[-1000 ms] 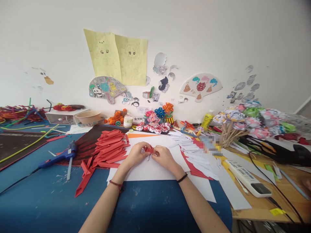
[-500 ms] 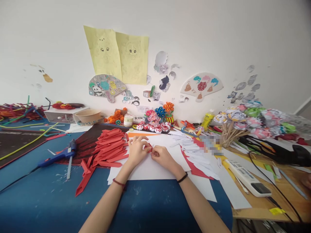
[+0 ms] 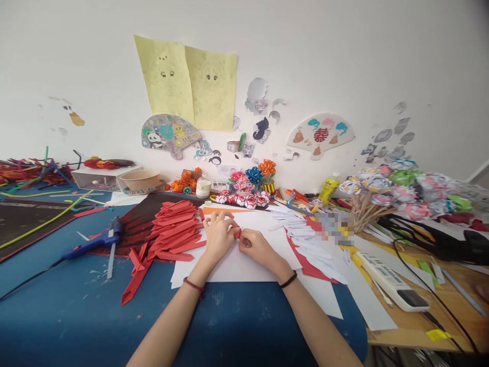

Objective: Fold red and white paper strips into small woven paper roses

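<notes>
Pinching one small red piece (image 3: pixel 237 233) between left hand (image 3: pixel 219 235) and right hand (image 3: pixel 260 248), one glue gun (image 3: pixel 91 242), two wall fans (image 3: pixel 321 135)

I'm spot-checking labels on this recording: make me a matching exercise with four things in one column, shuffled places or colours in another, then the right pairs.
1. Small red paper piece
2. Folded red strips
3. Folded white strips
4. Glue gun

A. Heaped left of the left hand
B. Blue, leftmost of the four
C. Between the two hands
D. Spread right of the right hand

Pairs: 1-C, 2-A, 3-D, 4-B
</notes>
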